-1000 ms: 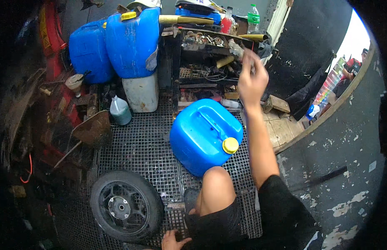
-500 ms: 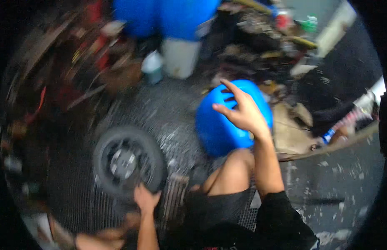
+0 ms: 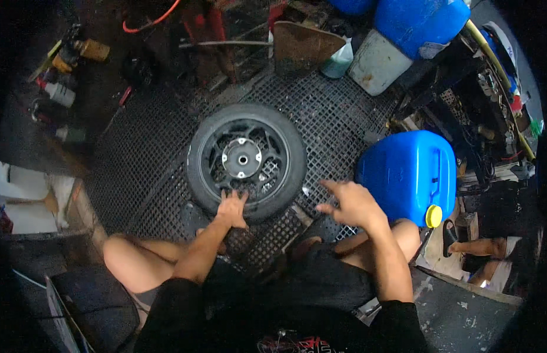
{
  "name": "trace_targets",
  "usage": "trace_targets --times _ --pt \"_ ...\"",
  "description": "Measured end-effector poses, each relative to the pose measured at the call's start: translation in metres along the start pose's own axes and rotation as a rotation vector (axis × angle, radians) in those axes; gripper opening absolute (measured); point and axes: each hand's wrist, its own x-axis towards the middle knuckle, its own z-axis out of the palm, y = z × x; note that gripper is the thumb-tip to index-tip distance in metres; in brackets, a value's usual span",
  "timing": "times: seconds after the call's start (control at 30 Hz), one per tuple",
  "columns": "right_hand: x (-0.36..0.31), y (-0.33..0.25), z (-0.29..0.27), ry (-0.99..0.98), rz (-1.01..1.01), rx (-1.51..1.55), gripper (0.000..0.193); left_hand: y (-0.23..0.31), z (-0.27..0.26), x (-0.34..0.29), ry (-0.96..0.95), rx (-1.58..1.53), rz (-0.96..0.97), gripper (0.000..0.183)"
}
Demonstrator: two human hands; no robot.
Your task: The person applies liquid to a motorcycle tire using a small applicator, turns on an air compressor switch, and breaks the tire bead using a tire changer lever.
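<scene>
A black wheel with its tyre (image 3: 294, 170) lies flat on the mesh floor in front of me, its pale round hub (image 3: 243, 170) facing up. My left hand (image 3: 231, 210) rests on the tyre's near side, fingers spread toward the spokes and thumb apart. Off the wheel's right side my right hand (image 3: 357, 205) hangs in the air, index finger and thumb apart, holding nothing; its other fingers are partly hidden. Just beyond it stands a blue plastic jerrycan (image 3: 397, 167) with a yellow cap (image 3: 434, 216).
Black perforated matting (image 3: 138, 170) covers the floor. A whitish bin (image 3: 378, 66) and a larger blue container (image 3: 420, 23) stand at the back right. Bottles and cans (image 3: 60, 94) line the left side. At far right, another person's leg (image 3: 478, 247) shows.
My view has swung left and steadied, so the wheel now sits near the middle. My left hand remains at the tyre's near side; my right hand has come lower, away from over the jerrycan.
</scene>
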Motion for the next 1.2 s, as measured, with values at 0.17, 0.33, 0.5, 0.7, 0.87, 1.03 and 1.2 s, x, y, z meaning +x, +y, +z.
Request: trace_targets --times 0.17,0.33,0.5,0.7,0.87,1.03,1.2 --pt "0.01 -0.015 -0.004 -0.087 0.042 -0.046 0.064 0.004 0.005 0.006 0.001 -0.01 -0.018 0.145" --pt "0.013 -0.038 -0.009 -0.138 -0.041 -0.11 0.055 0.0 -0.023 0.025 -0.179 -0.068 -0.042 0.14" --pt "0.016 -0.041 0.0 -0.064 -0.18 -0.005 0.061 -0.011 -0.024 0.037 -0.187 -0.083 0.049 0.134" --pt "0.092 -0.006 -0.023 -0.498 0.107 -0.013 0.07 -0.021 -0.06 0.021 -0.277 -0.155 0.087 0.128" --pt "0.092 0.045 -0.028 0.047 0.245 0.484 0.047 -0.021 -0.22 -0.032 -0.398 -0.306 0.246 0.117" --pt "0.079 -0.005 -0.069 0.258 0.538 0.82 0.039 -0.098 -0.414 -0.072 -0.23 -0.464 0.119 0.132" --pt "0.099 -0.056 -0.059 0.612 0.768 1.088 0.036 -0.136 -0.333 -0.056 0.556 -0.463 -0.118 0.125"
